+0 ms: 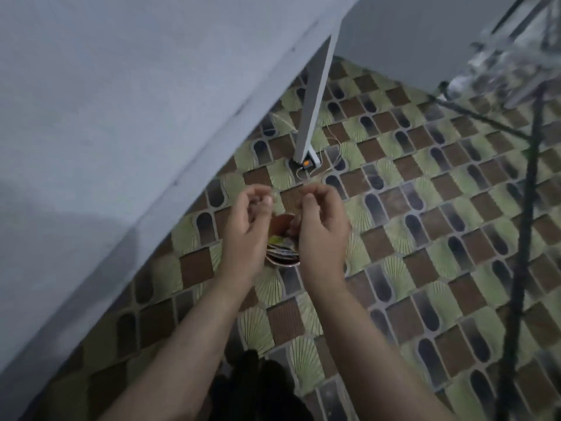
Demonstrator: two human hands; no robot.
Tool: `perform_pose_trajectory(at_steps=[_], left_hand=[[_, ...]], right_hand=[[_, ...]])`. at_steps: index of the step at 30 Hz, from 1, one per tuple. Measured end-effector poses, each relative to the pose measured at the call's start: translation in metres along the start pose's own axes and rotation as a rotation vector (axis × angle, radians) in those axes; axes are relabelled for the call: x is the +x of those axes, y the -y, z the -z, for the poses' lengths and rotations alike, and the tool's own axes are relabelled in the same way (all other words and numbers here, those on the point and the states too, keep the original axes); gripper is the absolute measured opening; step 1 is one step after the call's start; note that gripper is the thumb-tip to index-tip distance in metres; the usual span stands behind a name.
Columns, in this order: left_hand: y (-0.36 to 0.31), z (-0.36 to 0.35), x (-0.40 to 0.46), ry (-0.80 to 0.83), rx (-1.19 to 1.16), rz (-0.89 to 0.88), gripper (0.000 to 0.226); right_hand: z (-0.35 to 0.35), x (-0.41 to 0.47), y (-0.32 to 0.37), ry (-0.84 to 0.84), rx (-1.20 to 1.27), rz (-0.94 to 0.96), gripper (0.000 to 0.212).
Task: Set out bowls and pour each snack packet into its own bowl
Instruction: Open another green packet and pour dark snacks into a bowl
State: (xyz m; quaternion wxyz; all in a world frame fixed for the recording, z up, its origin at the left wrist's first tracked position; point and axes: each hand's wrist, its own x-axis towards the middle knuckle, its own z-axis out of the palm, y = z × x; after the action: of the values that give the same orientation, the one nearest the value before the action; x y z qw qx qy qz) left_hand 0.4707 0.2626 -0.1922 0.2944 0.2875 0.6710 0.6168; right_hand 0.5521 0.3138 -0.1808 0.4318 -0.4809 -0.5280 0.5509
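Both hands grip one packet (pixel 283 238) between them over the floor (pixel 425 238) — left hand (pixel 247 229) pinches its top edge at 10 o'clock, right hand (pixel 321 229) at 2 o'clock. Risk: it looks mid-tear with no bowl in view — a hard rip would spill snacks onto tiles. Contents not visible; packet blurred.

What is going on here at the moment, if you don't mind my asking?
A person is holding a snack packet between both hands over a patterned tiled floor. The left hand and right hand both have their fingers curled at the packet's top, apparently pinching it to tear it open, though the picture is blurred. A white table stands to the left. No bowl is in view.
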Motion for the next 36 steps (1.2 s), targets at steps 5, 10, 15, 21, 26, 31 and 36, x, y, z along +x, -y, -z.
perform_pose_trajectory(at_steps=[5, 10, 15, 21, 26, 31, 36], left_hand=[[-0.124, 0.047, -0.038, -0.134, -0.042, -0.230, 0.008], [-0.189, 0.131, -0.059, -0.417, -0.011, -0.376, 0.017], [-0.211, 0.231, -0.086, -0.731, 0.032, -0.412, 0.011], [-0.210, 0.353, -0.130, -1.014, 0.047, -0.442, 0.013], [-0.198, 0.445, -0.153, -1.149, 0.078, -0.386, 0.019], [-0.171, 0.539, -0.151, -1.217, 0.085, -0.294, 0.015], [-0.137, 0.631, -0.125, -1.201, -0.043, -0.036, 0.013]], right_hand=[[-0.020, -0.044, 0.131, 0.245, 0.051, 0.248, 0.018], [-0.081, -0.083, 0.200, 0.474, 0.097, 0.376, 0.021], [-0.161, -0.137, 0.228, 0.721, 0.079, 0.456, 0.022], [-0.257, -0.218, 0.239, 0.950, 0.118, 0.509, 0.028], [-0.334, -0.283, 0.229, 1.056, 0.105, 0.543, 0.025], [-0.424, -0.327, 0.199, 1.161, 0.089, 0.379, 0.013], [-0.498, -0.352, 0.171, 1.182, 0.061, 0.230, 0.018]])
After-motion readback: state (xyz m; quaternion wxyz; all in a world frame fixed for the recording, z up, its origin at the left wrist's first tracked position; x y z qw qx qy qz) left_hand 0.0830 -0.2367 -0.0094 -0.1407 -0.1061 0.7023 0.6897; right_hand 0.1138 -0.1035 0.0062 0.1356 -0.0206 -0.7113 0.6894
